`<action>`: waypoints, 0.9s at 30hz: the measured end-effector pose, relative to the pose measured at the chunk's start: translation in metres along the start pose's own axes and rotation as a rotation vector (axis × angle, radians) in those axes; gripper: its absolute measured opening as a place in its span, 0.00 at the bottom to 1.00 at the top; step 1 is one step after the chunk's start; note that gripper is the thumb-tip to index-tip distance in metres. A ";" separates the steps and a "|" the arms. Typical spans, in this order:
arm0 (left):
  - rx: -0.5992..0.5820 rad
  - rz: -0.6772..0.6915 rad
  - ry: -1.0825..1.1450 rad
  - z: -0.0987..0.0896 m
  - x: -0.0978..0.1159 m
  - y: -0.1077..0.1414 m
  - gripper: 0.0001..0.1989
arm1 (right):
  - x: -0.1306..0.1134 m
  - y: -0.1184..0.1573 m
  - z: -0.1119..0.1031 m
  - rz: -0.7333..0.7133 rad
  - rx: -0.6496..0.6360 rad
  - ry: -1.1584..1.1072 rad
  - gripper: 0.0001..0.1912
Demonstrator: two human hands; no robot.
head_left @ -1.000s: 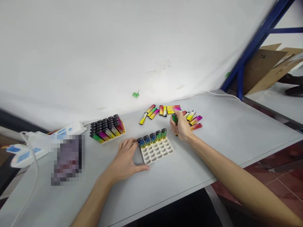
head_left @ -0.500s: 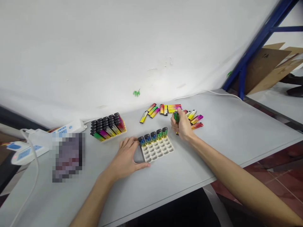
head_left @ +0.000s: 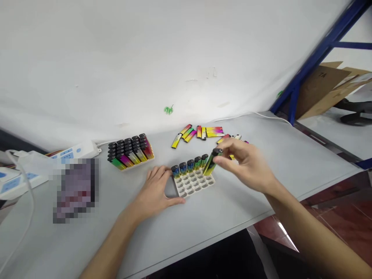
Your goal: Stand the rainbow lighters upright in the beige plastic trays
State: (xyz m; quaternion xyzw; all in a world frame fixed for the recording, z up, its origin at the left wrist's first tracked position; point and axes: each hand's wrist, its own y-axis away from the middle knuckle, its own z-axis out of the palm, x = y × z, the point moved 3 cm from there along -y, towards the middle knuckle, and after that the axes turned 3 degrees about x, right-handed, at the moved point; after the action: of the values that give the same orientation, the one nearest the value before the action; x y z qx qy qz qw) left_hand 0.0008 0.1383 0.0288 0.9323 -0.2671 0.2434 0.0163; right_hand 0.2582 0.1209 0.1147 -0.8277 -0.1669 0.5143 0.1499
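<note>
A white slotted tray [head_left: 192, 184] lies on the table with several blue and green lighters [head_left: 190, 165] upright along its back row. My left hand [head_left: 155, 190] grips the tray's left side, fingers at the back corner and thumb at the front corner. Between the thumb and fingers of my right hand [head_left: 247, 162] is a green-and-yellow lighter [head_left: 210, 164], tilted, its black top up. The lighter's lower end is at the tray's right side, by the second row; whether it is inside a slot I cannot tell. Loose multicoloured lighters [head_left: 190, 135] lie behind, some partly hidden by my right hand.
A second tray [head_left: 135, 166] packed with upright lighters stands at the back left. Power strips [head_left: 72, 153] with cables and a blurred-out object [head_left: 76, 190] are at the left. The wall [head_left: 139, 77] rises behind the table; cardboard boxes [head_left: 322, 89] and a blue frame are at right.
My right hand has come from the loose pile toward me, bringing the green-and-yellow lighter to the tray's right side. My left hand stays at the tray. The view has shifted slightly.
</note>
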 end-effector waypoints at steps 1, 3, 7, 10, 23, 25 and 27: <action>0.007 0.006 0.001 0.000 0.000 0.000 0.37 | -0.006 0.003 0.007 -0.024 -0.050 0.029 0.11; 0.017 0.019 0.001 0.000 -0.001 0.000 0.36 | -0.013 0.007 0.027 -0.072 -0.143 0.128 0.11; 0.016 0.023 -0.003 0.000 0.000 0.001 0.33 | -0.010 0.012 0.065 -0.188 -0.257 0.424 0.11; 0.015 0.033 -0.006 -0.001 0.002 0.001 0.32 | -0.007 0.011 0.077 -0.275 -0.247 0.612 0.09; -0.024 0.003 0.038 -0.006 0.007 0.001 0.32 | -0.025 -0.004 0.077 -0.425 -0.238 0.772 0.14; -0.025 0.000 0.039 -0.006 0.007 0.000 0.34 | -0.022 -0.022 0.068 -0.347 -0.173 0.744 0.16; -0.030 -0.008 0.043 -0.005 0.005 0.000 0.36 | -0.009 -0.050 0.059 -0.224 -0.124 0.742 0.17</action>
State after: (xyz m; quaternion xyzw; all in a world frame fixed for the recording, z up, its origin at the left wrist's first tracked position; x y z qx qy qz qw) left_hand 0.0027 0.1367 0.0352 0.9275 -0.2666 0.2594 0.0369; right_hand 0.1957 0.1665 0.1174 -0.9415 -0.2217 0.1495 0.2050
